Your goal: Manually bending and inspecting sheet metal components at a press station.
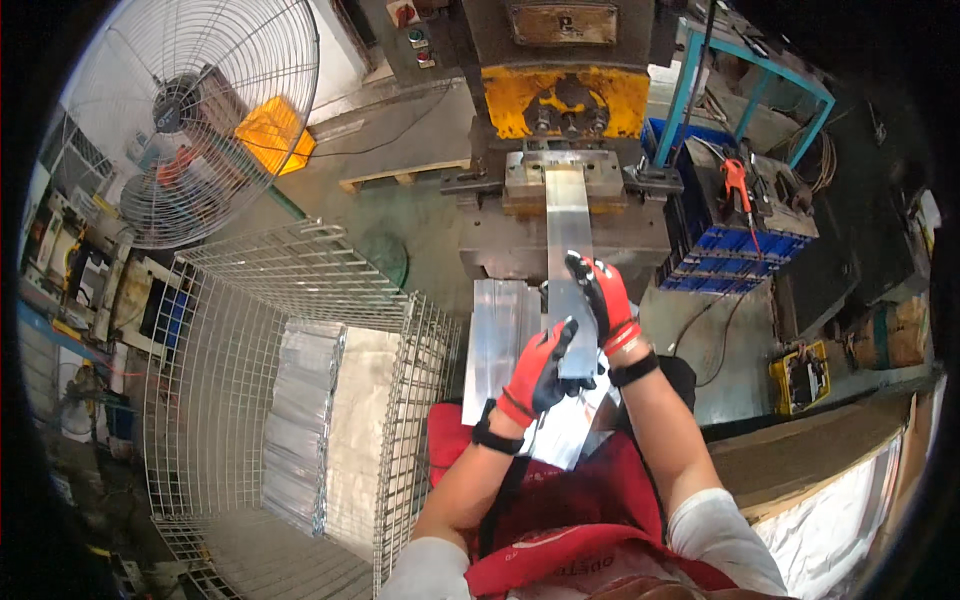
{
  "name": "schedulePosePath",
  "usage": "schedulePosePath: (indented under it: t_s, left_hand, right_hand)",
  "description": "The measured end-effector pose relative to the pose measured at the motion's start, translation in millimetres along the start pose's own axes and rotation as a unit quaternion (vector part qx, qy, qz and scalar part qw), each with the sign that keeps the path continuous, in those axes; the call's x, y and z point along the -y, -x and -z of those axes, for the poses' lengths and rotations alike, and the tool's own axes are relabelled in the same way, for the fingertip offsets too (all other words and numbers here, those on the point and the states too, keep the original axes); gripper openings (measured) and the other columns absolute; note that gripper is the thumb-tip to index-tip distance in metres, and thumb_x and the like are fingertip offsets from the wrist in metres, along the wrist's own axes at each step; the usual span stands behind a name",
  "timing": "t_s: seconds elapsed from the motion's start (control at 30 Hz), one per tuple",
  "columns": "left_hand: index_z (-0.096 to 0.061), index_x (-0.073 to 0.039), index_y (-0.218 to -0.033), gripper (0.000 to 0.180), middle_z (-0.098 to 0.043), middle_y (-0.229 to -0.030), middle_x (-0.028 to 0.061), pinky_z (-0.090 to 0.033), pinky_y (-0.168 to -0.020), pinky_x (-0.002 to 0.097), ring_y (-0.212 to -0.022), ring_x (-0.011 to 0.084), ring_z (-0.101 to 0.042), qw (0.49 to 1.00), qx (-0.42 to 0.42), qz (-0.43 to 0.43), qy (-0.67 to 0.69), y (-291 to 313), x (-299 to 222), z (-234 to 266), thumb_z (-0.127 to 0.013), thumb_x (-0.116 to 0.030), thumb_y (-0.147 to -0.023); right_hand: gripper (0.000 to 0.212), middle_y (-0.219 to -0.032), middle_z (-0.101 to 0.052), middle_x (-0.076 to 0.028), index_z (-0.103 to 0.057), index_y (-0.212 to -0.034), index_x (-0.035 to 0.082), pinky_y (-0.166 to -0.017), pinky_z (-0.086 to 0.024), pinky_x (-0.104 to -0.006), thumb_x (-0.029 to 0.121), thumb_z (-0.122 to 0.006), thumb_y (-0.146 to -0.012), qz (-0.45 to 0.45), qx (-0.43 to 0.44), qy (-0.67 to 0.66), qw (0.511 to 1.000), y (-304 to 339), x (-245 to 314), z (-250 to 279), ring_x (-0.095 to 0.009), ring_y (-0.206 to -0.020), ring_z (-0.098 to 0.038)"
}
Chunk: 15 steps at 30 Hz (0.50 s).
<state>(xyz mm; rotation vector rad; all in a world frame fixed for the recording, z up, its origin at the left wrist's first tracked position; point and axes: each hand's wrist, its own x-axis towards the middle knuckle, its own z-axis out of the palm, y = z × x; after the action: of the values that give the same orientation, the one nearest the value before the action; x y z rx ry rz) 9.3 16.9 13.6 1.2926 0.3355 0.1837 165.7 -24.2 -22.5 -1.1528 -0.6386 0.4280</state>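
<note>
A long, flat metal strip (569,235) runs from my lap up to the press die (590,180), its far end lying in the die. Gloved in red and black, my left hand (540,375) grips the strip's near end from the left side. Farther up, my right hand (603,300) holds its right edge, with the thumb on top. More shiny metal strips (490,335) lie stacked to the left, beside my left hand. Another bright sheet (565,435) rests under my hands, close to the red apron (570,500).
To the left stands a wire cage (400,400) with stacked metal strips and brown cardboard in it. A large fan (180,110) is beyond it. Blue crates (720,260) bearing tools and an orange-handled clamp (737,185) sit right of the press, near a yellow basket (800,378).
</note>
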Motion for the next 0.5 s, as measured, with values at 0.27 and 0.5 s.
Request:
schedulePosePath:
  t_s: [0.27, 0.5]
  left_hand:
    - [-0.036, 0.0, -0.124, 0.082, -0.048, -0.114, 0.0189, -0.039, -0.081, 0.0372, -0.093, 0.0346, -0.048, 0.87, -0.003, -0.257, -0.42, 10, 28, 9, -0.073, -0.016, -0.053]
    - [-0.045, 0.002, -0.116, 0.046, -0.05, -0.108, 0.0183, -0.044, -0.073, 0.0349, -0.086, 0.0307, -0.051, 0.932, -0.021, -0.19, -0.308, 7, 22, 2, -0.057, -0.001, -0.072]
  right_hand:
    - [0.026, -0.08, -0.057, 0.001, -0.059, -0.093, -0.004, -0.057, -0.036, -0.0193, 0.019, -0.052, -0.083, -0.011, -0.033, -0.01, 0.999, 15, 18, -9, -0.004, -0.066, -0.046]
    - [0.024, -0.088, -0.061, -0.007, -0.058, -0.094, -0.005, -0.071, -0.042, -0.0209, 0.016, -0.052, -0.083, -0.085, -0.027, 0.118, 0.989, 16, 24, -4, -0.009, -0.078, -0.056]
